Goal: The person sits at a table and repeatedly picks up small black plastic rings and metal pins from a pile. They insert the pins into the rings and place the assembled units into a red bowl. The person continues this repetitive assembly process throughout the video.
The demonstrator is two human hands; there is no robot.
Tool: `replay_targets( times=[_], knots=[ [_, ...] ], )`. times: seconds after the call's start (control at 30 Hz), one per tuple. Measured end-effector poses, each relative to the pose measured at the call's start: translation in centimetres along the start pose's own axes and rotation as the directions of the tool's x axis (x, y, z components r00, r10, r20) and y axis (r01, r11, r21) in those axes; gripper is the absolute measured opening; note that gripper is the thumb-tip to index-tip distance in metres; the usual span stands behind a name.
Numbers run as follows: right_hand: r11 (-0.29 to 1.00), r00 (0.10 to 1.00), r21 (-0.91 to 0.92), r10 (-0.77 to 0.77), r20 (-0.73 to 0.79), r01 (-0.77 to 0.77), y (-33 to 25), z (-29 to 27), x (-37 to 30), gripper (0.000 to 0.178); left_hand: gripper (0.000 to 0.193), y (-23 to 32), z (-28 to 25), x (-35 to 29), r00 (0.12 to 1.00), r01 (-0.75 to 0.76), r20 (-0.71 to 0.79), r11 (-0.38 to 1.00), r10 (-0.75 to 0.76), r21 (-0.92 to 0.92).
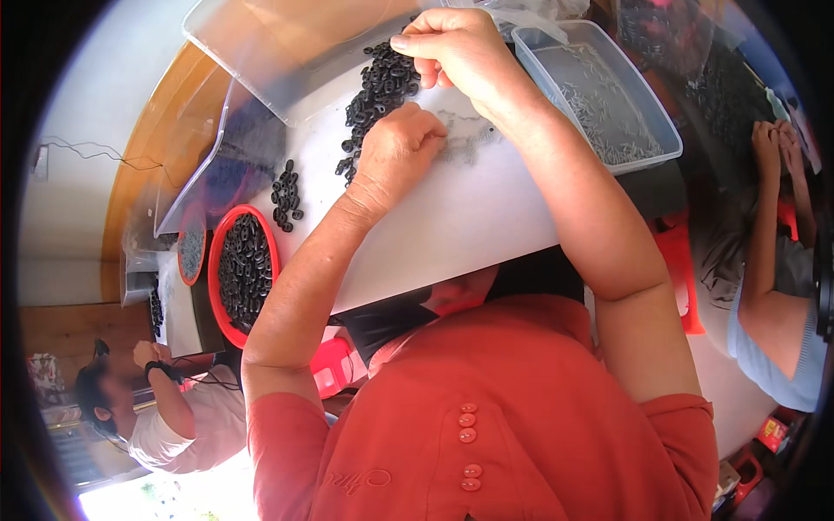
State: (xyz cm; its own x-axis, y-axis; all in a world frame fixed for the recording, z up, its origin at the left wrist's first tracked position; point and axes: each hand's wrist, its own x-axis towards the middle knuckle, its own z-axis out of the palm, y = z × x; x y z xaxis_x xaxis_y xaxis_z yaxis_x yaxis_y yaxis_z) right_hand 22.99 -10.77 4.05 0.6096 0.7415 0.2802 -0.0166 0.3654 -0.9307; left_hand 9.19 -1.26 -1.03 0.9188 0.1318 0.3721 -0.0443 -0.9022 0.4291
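Note:
A long pile of small black plastic pieces (378, 87) with holes in them lies on the white table (417, 234). My left hand (400, 152) rests beside the pile's near right side, its fingers curled together. Whatever is between those fingers is hidden. Farther off, my right hand (460, 52) hovers at the pile's far end with thumb and forefinger pinched. Anything in that pinch is too small to name. Tiny grey metal pieces (465, 143) are scattered on the table just right of my left hand.
A clear plastic tub (638, 162) of thin metal pieces stands at the right. Left are a smaller cluster of black pieces (285, 195), a red basket (276, 247) full of them, and a smaller red bowl (202, 260). Clear plastic boxes (226, 139) stand behind. People sit on both sides.

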Motion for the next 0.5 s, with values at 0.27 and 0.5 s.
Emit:
replay_targets(
  times=[0.27, 0.5],
  knots=[
    [0.333, 0.985, -0.926, -0.066, 0.162, 0.175, 0.5, -1.1, -0.4, 0.018, 0.012, -1.1, -1.3, -1.2, 0.998, 0.054, 0.032, 0.999, -0.054, -0.001],
    [0.117, 0.95, -0.973, 0.22, 0.221, 0.199, 0.0, -0.7, -1.1, 0.017, 0.007, -0.5, -1.2, -1.3, 0.995, 0.093, -0.016, 0.995, -0.094, -0.048]
  ],
)
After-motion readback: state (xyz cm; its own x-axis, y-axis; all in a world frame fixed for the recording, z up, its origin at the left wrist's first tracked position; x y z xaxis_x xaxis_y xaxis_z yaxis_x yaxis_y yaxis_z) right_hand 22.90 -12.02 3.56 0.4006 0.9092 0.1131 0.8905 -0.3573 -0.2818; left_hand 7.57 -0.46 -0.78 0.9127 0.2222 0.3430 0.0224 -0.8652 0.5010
